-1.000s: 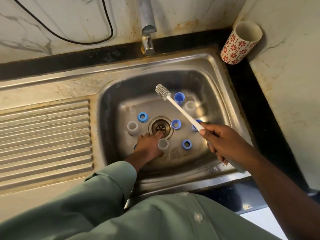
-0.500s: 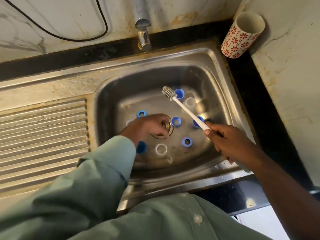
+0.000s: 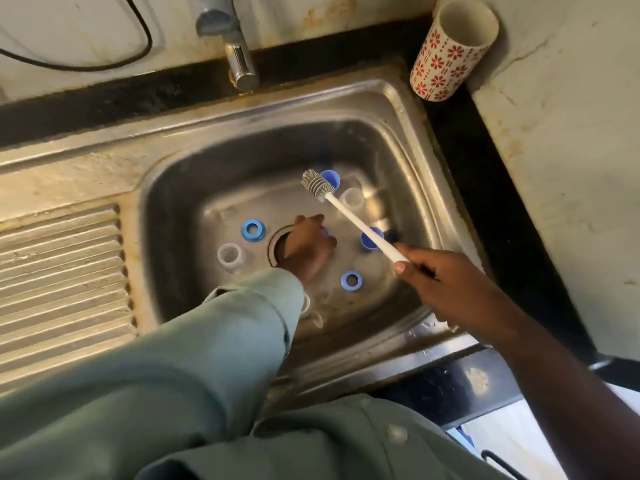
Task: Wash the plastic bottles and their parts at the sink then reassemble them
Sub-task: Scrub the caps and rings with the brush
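Several small bottle parts lie in the steel sink point(image 3: 412, 188): a blue ring cap point(image 3: 253, 231) left of the drain, a clear little bottle point(image 3: 230, 256), a blue ring point(image 3: 351, 280), a blue cap point(image 3: 331, 178) and a clear bottle point(image 3: 352, 199) at the back, and a blue cap point(image 3: 370, 240) under the brush handle. My left hand point(image 3: 308, 249) reaches over the drain, fingers curled down onto a blue piece point(image 3: 325, 232) that is mostly hidden. My right hand point(image 3: 446, 289) holds the white bottle brush point(image 3: 349, 216) above the basin, bristles pointing to the back.
The tap point(image 3: 239, 60) stands behind the basin. A red-flowered white cup point(image 3: 450, 53) sits at the back right corner. The ribbed draining board point(image 3: 59, 282) lies to the left. A black cable point(image 3: 138, 53) hangs on the wall. A clear piece point(image 3: 313, 315) lies by my left sleeve.
My left hand has moved from the front of the drain across it to the blue piece on its right. The brush in my right hand has stayed roughly in place.
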A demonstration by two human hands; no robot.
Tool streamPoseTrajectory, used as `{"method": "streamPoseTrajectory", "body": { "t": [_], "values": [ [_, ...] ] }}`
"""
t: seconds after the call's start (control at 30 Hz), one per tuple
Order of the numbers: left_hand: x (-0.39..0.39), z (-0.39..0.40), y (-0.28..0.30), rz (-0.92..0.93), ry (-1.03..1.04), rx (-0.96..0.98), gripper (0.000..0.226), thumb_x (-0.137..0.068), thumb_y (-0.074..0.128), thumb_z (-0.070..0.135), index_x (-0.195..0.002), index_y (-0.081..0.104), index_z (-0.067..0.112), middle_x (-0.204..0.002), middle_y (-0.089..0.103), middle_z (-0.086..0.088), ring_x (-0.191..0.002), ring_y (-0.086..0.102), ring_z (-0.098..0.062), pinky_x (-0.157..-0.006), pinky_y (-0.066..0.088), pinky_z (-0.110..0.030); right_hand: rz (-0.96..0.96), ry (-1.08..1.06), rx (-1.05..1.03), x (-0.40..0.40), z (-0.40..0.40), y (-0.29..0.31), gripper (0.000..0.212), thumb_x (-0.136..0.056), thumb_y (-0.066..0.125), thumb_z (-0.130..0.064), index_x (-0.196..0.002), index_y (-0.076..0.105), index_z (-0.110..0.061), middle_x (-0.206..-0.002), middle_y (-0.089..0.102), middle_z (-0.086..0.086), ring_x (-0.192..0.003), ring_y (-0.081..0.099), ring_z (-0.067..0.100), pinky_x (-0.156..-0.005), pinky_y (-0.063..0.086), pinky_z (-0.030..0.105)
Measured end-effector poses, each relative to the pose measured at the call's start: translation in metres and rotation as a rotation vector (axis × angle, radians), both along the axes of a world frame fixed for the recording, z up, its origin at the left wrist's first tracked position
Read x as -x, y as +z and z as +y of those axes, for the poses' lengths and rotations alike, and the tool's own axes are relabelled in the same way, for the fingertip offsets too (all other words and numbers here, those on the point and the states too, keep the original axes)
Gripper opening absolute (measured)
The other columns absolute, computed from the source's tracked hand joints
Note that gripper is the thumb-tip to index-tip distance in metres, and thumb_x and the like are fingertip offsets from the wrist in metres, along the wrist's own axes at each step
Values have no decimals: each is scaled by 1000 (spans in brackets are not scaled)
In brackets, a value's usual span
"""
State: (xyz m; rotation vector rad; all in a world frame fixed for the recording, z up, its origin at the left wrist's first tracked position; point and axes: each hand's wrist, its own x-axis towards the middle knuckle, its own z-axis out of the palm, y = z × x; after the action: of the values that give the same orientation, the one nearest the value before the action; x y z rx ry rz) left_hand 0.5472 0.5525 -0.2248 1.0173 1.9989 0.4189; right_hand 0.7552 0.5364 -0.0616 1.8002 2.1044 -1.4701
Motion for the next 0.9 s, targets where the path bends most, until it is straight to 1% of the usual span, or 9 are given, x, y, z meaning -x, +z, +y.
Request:
{"method": "streamPoseTrajectory", "body": {
  "t": [0.1, 0.23, 0.33, 0.43, 0.5, 0.6, 0.7, 0.77, 0.9],
  "values": [
    [23, -6, 35, -539, 729, -131, 5, -81, 69, 10, -80, 68, 14, -76, 64, -5, -71, 60, -25, -68, 52, -33, -23, 71, -56, -1, -4, 2, 38, -96, 54, -40, -135, 57, -36, -56, 57, -17, -49, 52, -4, -51, 35, 13],
    [66, -24, 87, -879, 1131, -309, 6, -90, 65, 12, -86, 64, 9, -81, 65, -12, -73, 65, -25, -66, 60, -31, -124, 248, -210, 0, -5, 15, 41, -96, 53, -44, -137, 53, -40, -58, 54, -8, -51, 53, 1, -51, 33, 14],
    [79, -47, 113, -890, 1133, -363, 17, -89, 67, 18, -97, 64, 3, -85, 68, -16, -79, 69, -28, -66, 62, -30, -197, 402, -352, 3, -13, 32, 42, -97, 49, -48, -139, 47, -46, -68, 54, -11, -61, 53, 4, -57, 36, 19],
    [79, -70, 134, -891, 1068, -366, 18, -89, 66, 19, -96, 67, 3, -80, 70, -15, -68, 71, -22, -60, 60, -28, -323, 522, -493, 14, -26, 46, 46, -99, 39, -53, -144, 34, -53, -102, 61, -10, -84, 58, 9, -69, 40, 25],
    [80, -84, 145, -901, 1039, -397, 18, -89, 66, 18, -96, 69, 2, -85, 73, -17, -73, 73, -22, -64, 61, -28, -392, 545, -565, 24, -32, 55, 47, -100, 33, -55, -146, 27, -54, -113, 58, -10, -93, 61, 13, -75, 47, 29],
    [89, -105, 157, -919, 1041, -472, 14, -91, 66, 16, -93, 67, 2, -88, 73, -16, -82, 73, -23, -77, 61, -31, -333, 479, -494, 42, -49, 62, 43, -100, 35, -53, -143, 36, -51, -93, 57, -12, -81, 59, 14, -74, 51, 32],
    [106, -124, 162, -914, 1071, -499, 9, -93, 64, 14, -88, 65, 7, -80, 68, -10, -72, 67, -18, -71, 58, -28, -106, 423, -291, 60, -70, 68, 32, -98, 49, -41, -129, 61, -39, -63, 58, -25, -56, 52, 5, -58, 46, 22],
    [122, -130, 165, -980, 1058, -542, 9, -94, 63, 15, -98, 64, 8, -90, 67, -12, -77, 67, -19, -74, 59, -29, -18, 318, -245, 70, -77, 74, 27, -98, 53, -34, -122, 66, -36, -51, 53, -28, -45, 46, 3, -49, 36, 15],
    [136, -136, 169, -1040, 1006, -560, 30, -90, 68, 14, -119, 59, 12, -100, 67, -17, -78, 69, -23, -72, 61, -31, -50, 258, -268, 87, -94, 87, 28, -98, 53, -34, -124, 65, -37, -50, 54, -20, -42, 46, -1, -47, 33, 14]
  ]
}}
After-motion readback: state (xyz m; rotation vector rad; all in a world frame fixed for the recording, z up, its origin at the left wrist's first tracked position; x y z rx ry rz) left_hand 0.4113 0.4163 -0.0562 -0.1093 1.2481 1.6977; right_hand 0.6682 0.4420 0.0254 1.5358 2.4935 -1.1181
